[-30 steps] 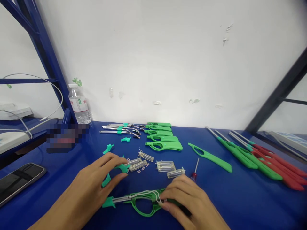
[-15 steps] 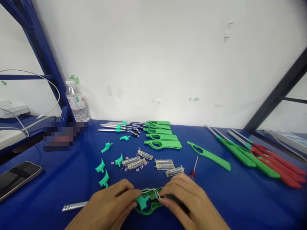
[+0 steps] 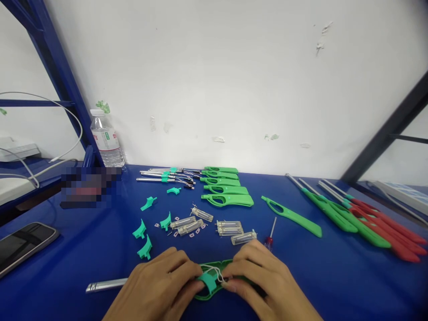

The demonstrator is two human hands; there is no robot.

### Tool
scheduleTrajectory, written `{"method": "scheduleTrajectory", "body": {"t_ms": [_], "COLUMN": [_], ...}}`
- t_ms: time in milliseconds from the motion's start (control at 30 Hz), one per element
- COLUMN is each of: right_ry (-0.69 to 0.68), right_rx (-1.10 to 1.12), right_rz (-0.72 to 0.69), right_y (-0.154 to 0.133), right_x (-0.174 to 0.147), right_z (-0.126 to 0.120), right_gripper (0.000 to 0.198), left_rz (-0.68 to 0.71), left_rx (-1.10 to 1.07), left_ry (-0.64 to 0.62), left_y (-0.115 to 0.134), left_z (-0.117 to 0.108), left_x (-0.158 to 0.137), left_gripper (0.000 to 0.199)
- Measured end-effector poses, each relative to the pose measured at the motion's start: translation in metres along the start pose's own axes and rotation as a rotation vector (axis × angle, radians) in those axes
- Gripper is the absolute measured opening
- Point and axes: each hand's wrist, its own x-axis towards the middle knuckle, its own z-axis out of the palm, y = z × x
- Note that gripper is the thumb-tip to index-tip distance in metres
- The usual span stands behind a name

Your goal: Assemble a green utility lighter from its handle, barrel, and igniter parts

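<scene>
Pinched between the fingers of my left hand (image 3: 160,283) is a teal trigger (image 3: 209,282), above the cutout of a green lighter shell half (image 3: 219,262). White wires (image 3: 214,268) loop over the shell from the left fingers to the right. My right hand (image 3: 264,281) is closed at the wires' right end, its fingertips over the shell; what lies under them is mostly hidden. A silver lighter tube (image 3: 105,285) sticks out left from behind my left hand. Beyond the hands lie clear fuel tanks (image 3: 230,228) and loose teal triggers (image 3: 144,248).
Several green shell halves (image 3: 227,200) lie at the back, beside metal tubes with wires (image 3: 155,180). A screwdriver (image 3: 269,241) lies right of the tanks. Assembled green and red lighters (image 3: 384,227) are at far right. A phone (image 3: 26,245) and water bottle (image 3: 107,140) stand left.
My left hand has shifted slightly right with the teal trigger, which now sits closer to my right fingertips and covers more of the shell's cutout. The right hand has barely moved.
</scene>
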Motion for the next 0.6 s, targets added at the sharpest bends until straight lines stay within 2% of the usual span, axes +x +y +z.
{"method": "scheduleTrajectory", "body": {"t_ms": [200, 400, 600], "right_ry": [0.072, 0.090, 0.103], "right_rx": [0.040, 0.038, 0.043], "right_rz": [-0.047, -0.043, -0.070], "right_y": [0.0035, 0.0039, 0.0060], "right_x": [0.0012, 0.0016, 0.0021], "right_z": [0.0009, 0.0017, 0.0019], "right_gripper": [0.014, 0.023, 0.018], "left_rz": [0.000, 0.019, 0.034], "left_rx": [0.000, 0.030, 0.084], "left_ry": [-0.014, -0.024, -0.029], "left_y": [-0.0006, -0.0004, -0.0003], "left_z": [0.0019, 0.0044, 0.0080], "left_x": [0.0008, -0.0005, -0.0027], "left_gripper": [0.010, 0.018, 0.026]}}
